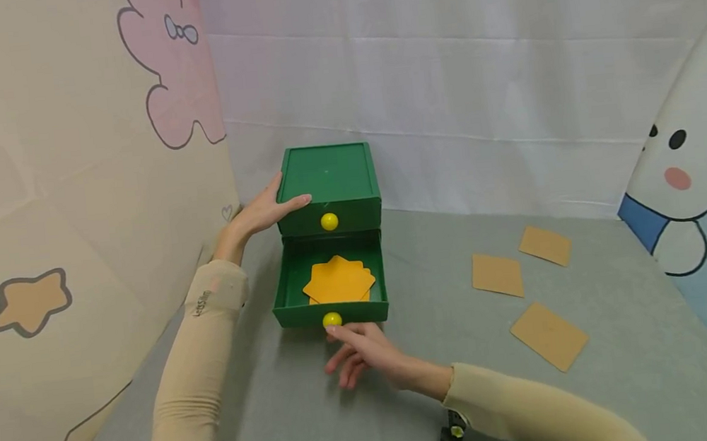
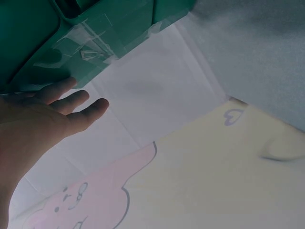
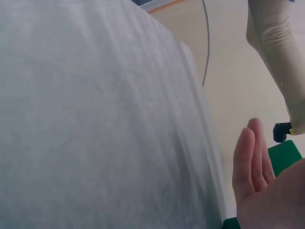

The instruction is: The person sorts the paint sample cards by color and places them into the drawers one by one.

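A small green two-drawer cabinet (image 1: pixel 326 173) stands near the back cloth with its lower drawer (image 1: pixel 286 291) pulled out. Yellow star-like pieces (image 1: pixel 338 280) lie stacked inside that drawer. My left hand (image 1: pixel 263 209) rests against the cabinet's upper left, thumb across the top front edge and fingers straight along the side. In the left wrist view, those fingers (image 2: pixel 78 102) lie beside the green wall, which has clear tape on it. At the lower drawer's yellow knob (image 1: pixel 332 319), my right hand (image 1: pixel 369 352) pinches with thumb and forefinger, its other fingers loosely extended.
Three tan cards, one (image 1: pixel 550 336) nearer than the other two, lie on the grey cloth-covered table (image 1: pixel 438 297) at the right. The upper drawer with its yellow knob (image 1: pixel 329 221) is closed. Printed cloth walls (image 1: pixel 67 170) bound the left and back.
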The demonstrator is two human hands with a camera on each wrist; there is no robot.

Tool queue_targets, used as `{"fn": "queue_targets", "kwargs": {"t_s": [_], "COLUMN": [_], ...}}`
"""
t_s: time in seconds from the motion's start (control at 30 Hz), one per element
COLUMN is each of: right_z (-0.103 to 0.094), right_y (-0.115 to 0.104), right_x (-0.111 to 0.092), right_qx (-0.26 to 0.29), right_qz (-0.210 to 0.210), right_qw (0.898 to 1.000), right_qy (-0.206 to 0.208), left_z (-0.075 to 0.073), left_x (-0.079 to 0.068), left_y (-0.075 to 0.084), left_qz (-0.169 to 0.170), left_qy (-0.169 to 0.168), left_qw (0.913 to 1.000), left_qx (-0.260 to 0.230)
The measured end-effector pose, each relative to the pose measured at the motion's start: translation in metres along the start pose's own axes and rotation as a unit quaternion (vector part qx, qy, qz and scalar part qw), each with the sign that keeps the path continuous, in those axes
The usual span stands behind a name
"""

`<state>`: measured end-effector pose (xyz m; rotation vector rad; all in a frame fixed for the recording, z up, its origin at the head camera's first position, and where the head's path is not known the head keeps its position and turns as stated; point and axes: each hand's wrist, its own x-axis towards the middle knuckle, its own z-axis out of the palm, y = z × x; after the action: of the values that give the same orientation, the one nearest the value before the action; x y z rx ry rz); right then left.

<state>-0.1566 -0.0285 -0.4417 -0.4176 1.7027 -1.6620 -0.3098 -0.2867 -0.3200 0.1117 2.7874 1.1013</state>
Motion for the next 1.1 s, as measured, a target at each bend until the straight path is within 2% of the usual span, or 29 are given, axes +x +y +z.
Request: {"fn": "queue_targets", "kwargs": {"t_s": [0.47,0.8,1.1], "right_z": [0.021,0.023,0.019], "right_y": [0.005,0.000,-0.003], "right_x": [0.013,0.017,0.019], "right_qx": [0.046,0.046,0.041], "right_qz": [-0.038,-0.058,-0.056], "right_qw": [0.993,0.989,0.987], "right_qy": [0.104,0.131,0.143], "left_z": [-0.001,-0.002,-0.001], "left_x": [0.000,-0.002,0.000], "left_y": [0.000,0.001,0.002], "left_qz": [0.007,-0.001,0.000], "left_qy": [0.000,0.001,0.000], "left_qw": [0.9999,1.0000,1.0000], "left_qx": [-0.011,-0.004,0.005]}}
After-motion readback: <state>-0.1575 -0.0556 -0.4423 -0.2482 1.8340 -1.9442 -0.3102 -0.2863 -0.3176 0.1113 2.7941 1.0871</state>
